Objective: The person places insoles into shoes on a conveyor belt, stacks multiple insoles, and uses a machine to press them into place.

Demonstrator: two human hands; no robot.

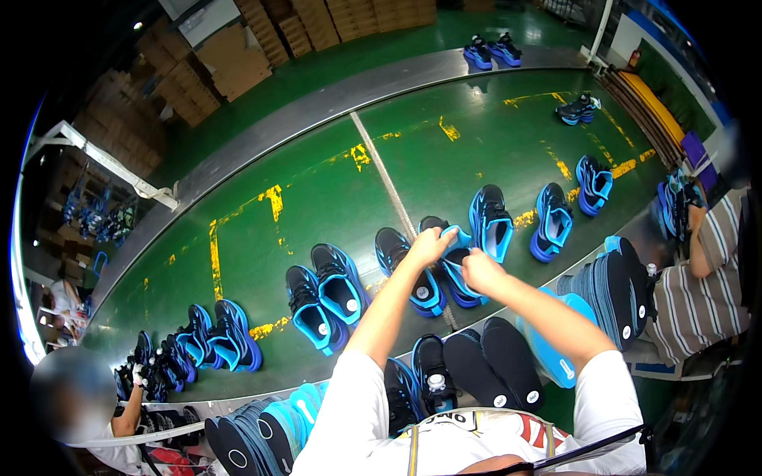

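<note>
A black and blue sneaker [464,290] stands on the green surface in front of me, between my two hands. My left hand [431,244] is closed on the light blue collar at its opening. My right hand [482,271] is closed at the opening's right side, on a dark flat piece that looks like an insole [458,256]; most of it is hidden in the shoe and by the fingers. Just left stands another sneaker [426,292], with a pale round mark inside, partly behind my left forearm. Beyond my right hand is a further sneaker [492,222].
Pairs of sneakers [327,297] line the green table [317,190]. Near my body lie black insoles [492,361], light blue insoles [559,337] and an insole stack [607,289]. Co-workers sit on both sides; one's hand [697,218] is near shoes at right. A metal rail [262,151] edges the far side.
</note>
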